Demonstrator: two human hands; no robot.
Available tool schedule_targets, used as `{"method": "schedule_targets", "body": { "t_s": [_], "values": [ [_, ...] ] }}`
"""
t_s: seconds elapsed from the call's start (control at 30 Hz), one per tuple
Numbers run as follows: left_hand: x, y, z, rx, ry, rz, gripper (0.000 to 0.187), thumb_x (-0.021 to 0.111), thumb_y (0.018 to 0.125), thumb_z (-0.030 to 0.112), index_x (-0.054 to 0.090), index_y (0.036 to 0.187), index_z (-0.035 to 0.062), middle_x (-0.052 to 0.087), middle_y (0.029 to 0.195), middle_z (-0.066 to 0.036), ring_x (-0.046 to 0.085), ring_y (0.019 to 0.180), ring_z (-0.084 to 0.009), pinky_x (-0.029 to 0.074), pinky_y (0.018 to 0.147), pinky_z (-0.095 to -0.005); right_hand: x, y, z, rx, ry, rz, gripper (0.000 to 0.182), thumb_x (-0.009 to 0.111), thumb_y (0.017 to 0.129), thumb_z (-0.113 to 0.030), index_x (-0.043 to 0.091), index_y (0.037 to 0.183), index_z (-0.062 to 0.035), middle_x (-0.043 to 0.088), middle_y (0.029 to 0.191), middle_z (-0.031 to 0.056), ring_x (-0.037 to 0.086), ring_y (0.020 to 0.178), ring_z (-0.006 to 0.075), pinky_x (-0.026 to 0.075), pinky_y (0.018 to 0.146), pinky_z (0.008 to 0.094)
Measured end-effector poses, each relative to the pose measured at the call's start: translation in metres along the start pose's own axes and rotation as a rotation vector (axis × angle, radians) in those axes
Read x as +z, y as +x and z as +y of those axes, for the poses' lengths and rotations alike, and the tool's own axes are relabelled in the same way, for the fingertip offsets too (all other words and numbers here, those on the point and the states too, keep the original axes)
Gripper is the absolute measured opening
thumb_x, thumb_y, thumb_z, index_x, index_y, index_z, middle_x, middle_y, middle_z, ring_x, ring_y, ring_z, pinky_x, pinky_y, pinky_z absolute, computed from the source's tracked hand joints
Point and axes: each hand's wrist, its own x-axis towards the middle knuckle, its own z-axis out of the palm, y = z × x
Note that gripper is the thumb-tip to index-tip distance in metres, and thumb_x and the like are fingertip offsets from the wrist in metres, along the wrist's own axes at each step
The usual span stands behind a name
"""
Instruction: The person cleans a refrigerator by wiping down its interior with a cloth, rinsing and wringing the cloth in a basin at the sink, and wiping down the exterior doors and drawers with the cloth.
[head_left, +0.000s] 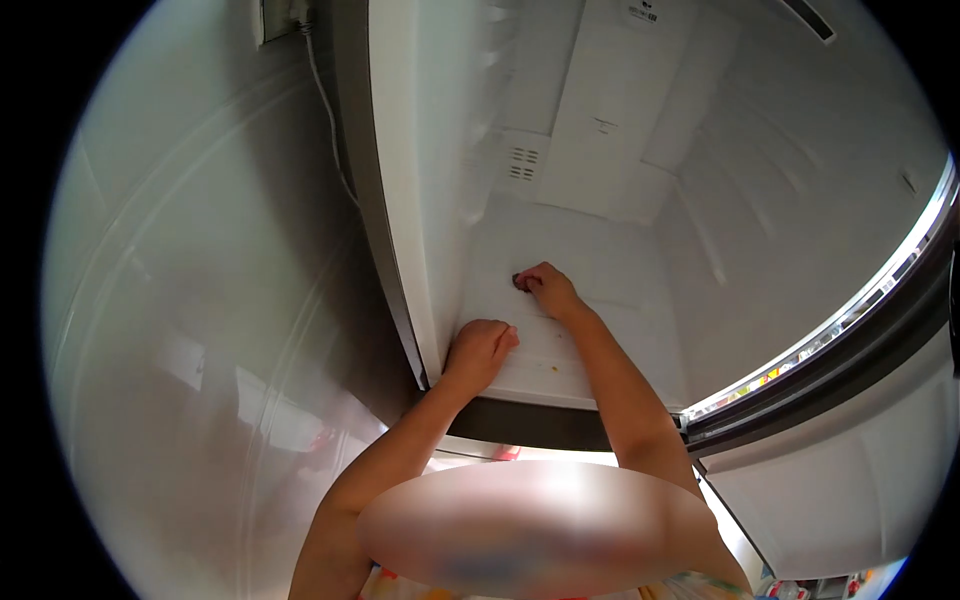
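Note:
Both arms reach into the white inside of an open refrigerator compartment. My right hand (552, 288) is closed in a pinch low over the compartment floor (620, 255). At its fingertips is a small dark brown piece (519, 283), too small to name. Nearer the front edge and beside the left wall, my left hand (482, 352) is curled closed. Whatever it may hold is hidden by the fingers. Small brownish crumbs (554, 369) lie on the floor between the hands and the front edge.
A vented back panel (610, 120) stands behind the floor. The fridge's left wall (420, 200) is close to my left hand. On the right is the opened door (850, 400) with its dark rim. Outside, a white cable (325, 110) hangs down the wall at left.

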Motion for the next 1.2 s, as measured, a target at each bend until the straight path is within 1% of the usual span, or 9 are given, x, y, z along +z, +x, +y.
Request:
{"method": "schedule_targets", "body": {
  "t_s": [0.1,0.2,0.3,0.37,0.47,0.57,0.67,0.97,1.2],
  "values": [
    [-0.001,-0.002,0.001,0.013,0.01,0.013,0.025,0.05,0.09,0.016,0.06,0.073,0.0003,0.061,0.074,-0.017,0.055,0.074,-0.0368,0.042,0.071,-0.0452,-0.016,-0.007,-0.007,0.072,0.313,-0.272,0.019,0.052,0.089,-0.011,0.065,0.101,-0.0043,0.064,0.095,0.0052,0.057,0.085,0.0156,0.046,0.077,0.0275],
    [0.0,-0.001,-0.002,0.011,0.04,-0.017,0.025,0.05,0.09,0.017,0.06,0.073,0.0002,0.061,0.075,-0.017,0.055,0.076,-0.0369,0.042,0.072,-0.0453,-0.044,-0.026,-0.023,0.07,0.441,-0.365,0.019,0.051,0.09,-0.01,0.064,0.102,-0.004,0.064,0.094,0.0032,0.055,0.082,0.0132,0.045,0.076,0.0263],
    [0.0,0.0,-0.003,-0.028,0.042,-0.041,0.027,0.049,0.091,0.018,0.062,0.076,0.0007,0.062,0.079,-0.017,0.056,0.079,-0.0359,0.043,0.074,-0.0435,-0.077,-0.015,-0.004,0.34,0.754,-0.051,0.022,0.05,0.093,-0.016,0.064,0.104,-0.0022,0.065,0.095,0.0082,0.058,0.086,0.0169,0.046,0.081,0.0292],
    [-0.001,-0.002,-0.003,-0.064,0.031,-0.044,0.027,0.048,0.091,0.019,0.063,0.077,0.0011,0.063,0.08,-0.017,0.057,0.081,-0.0353,0.043,0.075,-0.0426,-0.076,0.006,0.026,0.269,0.599,0.254,0.026,0.049,0.095,-0.021,0.062,0.108,-0.0014,0.064,0.1,0.0114,0.058,0.088,0.0178,0.046,0.081,0.0295],
    [-0.002,-0.001,0.001,-0.085,0.008,-0.027,0.025,0.05,0.09,0.018,0.062,0.077,0.0008,0.062,0.079,-0.017,0.057,0.08,-0.0357,0.043,0.075,-0.0427,-0.068,0.042,0.067,0.184,0.262,0.385,0.028,0.052,0.094,-0.024,0.063,0.104,-0.0004,0.062,0.098,0.0093,0.056,0.083,0.0208,0.047,0.075,0.031],
    [-0.005,0.001,0.006,-0.081,0.0,-0.015,0.023,0.051,0.089,0.015,0.061,0.076,0.0004,0.062,0.078,-0.017,0.056,0.078,-0.0361,0.043,0.075,-0.043,-0.043,0.069,0.1,-0.039,-0.241,0.263,0.023,0.056,0.09,-0.02,0.065,0.102,-0.0013,0.059,0.093,0.012,0.055,0.083,0.0268,0.047,0.078,0.0352],
    [-0.005,0.0,0.006,-0.109,0.025,-0.035,0.019,0.052,0.089,0.014,0.063,0.079,0.0013,0.063,0.081,-0.015,0.057,0.081,-0.0344,0.044,0.075,-0.0423,-0.036,0.066,0.087,-0.083,-0.318,0.303,0.013,0.059,0.085,-0.01,0.068,0.092,-0.0036,0.055,0.096,0.0136,0.053,0.092,0.0318,0.047,0.081,0.0382],
    [-0.001,-0.009,-0.013,-0.064,-0.011,-0.051,0.012,0.054,0.084,0.01,0.062,0.079,0.0023,0.062,0.082,-0.014,0.056,0.082,-0.0339,0.043,0.076,-0.0415,-0.039,0.009,0.073,-0.073,-0.129,0.089,0.007,0.064,0.08,-0.007,0.065,0.082,-0.0014,0.056,0.092,0.0121,0.057,0.087,0.0284,0.048,0.077,0.037],
    [-0.007,-0.003,0.003,-0.071,0.003,-0.036,0.013,0.053,0.086,0.01,0.062,0.079,0.0022,0.062,0.082,-0.015,0.057,0.083,-0.0341,0.044,0.077,-0.0416,-0.045,0.065,0.09,-0.002,-0.167,0.195,0.008,0.065,0.079,-0.004,0.065,0.085,-0.0004,0.058,0.086,0.0111,0.06,0.077,0.0262,0.05,0.07,0.035]
  ]
}}
